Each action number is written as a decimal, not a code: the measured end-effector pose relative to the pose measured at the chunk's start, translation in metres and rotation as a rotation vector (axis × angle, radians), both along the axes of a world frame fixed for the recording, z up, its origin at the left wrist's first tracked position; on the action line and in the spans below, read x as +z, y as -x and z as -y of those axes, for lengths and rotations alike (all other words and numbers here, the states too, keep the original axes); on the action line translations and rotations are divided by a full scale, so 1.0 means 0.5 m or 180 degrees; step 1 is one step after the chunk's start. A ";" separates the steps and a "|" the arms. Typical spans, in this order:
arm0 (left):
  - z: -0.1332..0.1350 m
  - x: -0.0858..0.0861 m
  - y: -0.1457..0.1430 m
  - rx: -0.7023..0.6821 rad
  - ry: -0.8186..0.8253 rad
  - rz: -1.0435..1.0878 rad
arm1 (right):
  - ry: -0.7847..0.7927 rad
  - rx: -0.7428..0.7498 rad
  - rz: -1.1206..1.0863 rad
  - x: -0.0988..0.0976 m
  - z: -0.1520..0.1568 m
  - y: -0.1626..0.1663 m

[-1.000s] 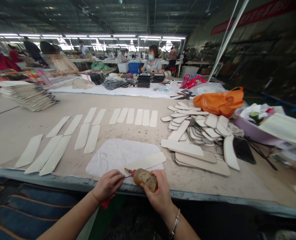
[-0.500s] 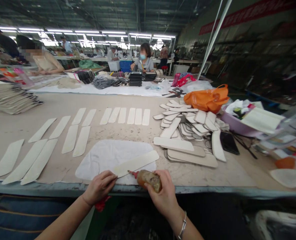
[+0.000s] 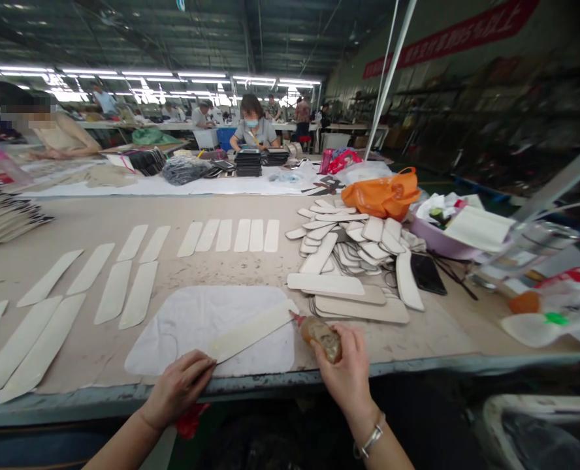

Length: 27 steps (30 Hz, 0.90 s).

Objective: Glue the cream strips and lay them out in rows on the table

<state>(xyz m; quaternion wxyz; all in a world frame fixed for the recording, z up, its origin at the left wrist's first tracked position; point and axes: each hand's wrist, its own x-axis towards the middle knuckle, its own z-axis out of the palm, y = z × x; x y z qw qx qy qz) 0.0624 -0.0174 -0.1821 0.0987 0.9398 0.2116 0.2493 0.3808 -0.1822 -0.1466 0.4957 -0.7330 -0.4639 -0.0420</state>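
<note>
My left hand point(image 3: 185, 385) pinches the near left end of a long cream strip point(image 3: 253, 333), which slants up to the right over a white sheet point(image 3: 172, 320). In my right hand point(image 3: 346, 365) is a stained glue bottle point(image 3: 319, 336) with a red nozzle, held tilted. The nozzle's tip is at the strip's far right end; whether it touches cannot be made out. Rows of similar cream strips point(image 3: 138, 294) lie flat to the left and behind. To the right is a loose heap of pale, dark-edged pieces point(image 3: 358, 241).
An orange bag point(image 3: 383, 194) and a lilac basin point(image 3: 432, 238) with papers stand behind the heap, near a black phone point(image 3: 427, 274). A stack of pale pieces point(image 3: 6, 215) sits at the left. Across the table a masked person point(image 3: 255, 127) sits behind dark stacks point(image 3: 248, 163).
My right hand has moved the glue bottle rightward along the strip, from near its middle to its far right end. My left hand still holds the near end. The view has shifted.
</note>
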 end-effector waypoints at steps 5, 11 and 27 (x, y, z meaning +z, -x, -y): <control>0.000 -0.002 0.000 0.0053 0.0002 -0.0036 | -0.0141 0.0771 -0.0568 0.000 -0.018 0.082; 0.004 0.004 -0.004 0.0050 0.0010 -0.0039 | 0.0086 0.1150 -0.0738 -0.005 -0.031 0.117; -0.001 0.007 -0.005 0.0028 -0.0007 0.0053 | -0.0126 -0.0187 -0.0187 -0.019 -0.034 -0.023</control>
